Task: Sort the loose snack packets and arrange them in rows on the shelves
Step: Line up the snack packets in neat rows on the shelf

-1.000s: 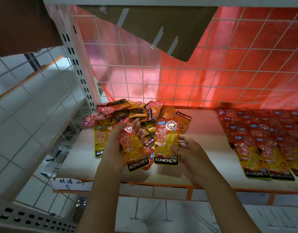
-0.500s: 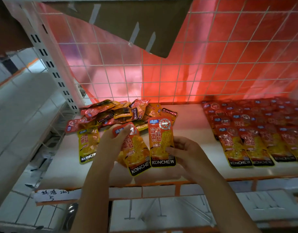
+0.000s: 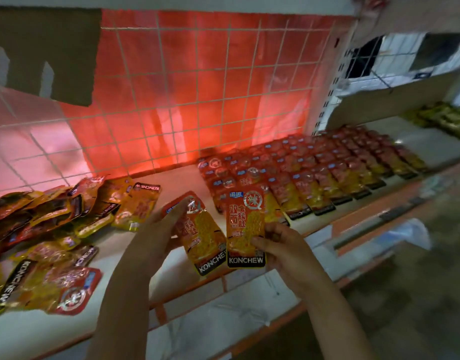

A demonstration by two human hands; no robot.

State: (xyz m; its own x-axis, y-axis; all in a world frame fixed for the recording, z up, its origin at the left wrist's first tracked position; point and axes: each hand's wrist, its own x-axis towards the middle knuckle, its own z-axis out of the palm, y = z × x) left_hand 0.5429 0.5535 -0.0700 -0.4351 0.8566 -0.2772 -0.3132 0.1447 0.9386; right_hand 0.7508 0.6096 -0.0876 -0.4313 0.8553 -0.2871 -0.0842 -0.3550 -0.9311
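Observation:
My left hand (image 3: pixel 156 229) grips a red-and-yellow KONCHEW snack packet (image 3: pixel 205 237) by its left edge, tilted. Beside it, my right hand (image 3: pixel 280 250) pinches a second matching packet (image 3: pixel 245 227) upright by its lower right side. Both packets hang just above the white shelf (image 3: pixel 171 258), close to its front edge. A loose pile of the same packets (image 3: pixel 68 214) sprawls over the shelf's left part. On the right lie tidy rows of packets (image 3: pixel 314 172), overlapping from back to front.
A wire grid with red sheeting (image 3: pixel 197 100) backs the shelf. A brown cardboard piece (image 3: pixel 42 55) hangs at the upper left. A perforated upright (image 3: pixel 325 107) bounds the shelf on the right, with greenish packets (image 3: pixel 441 118) on the neighbouring shelf beyond it.
Both hands carried their packets rightward from the loose pile toward the arranged rows. The view swung right, so the pile now sits at the far left.

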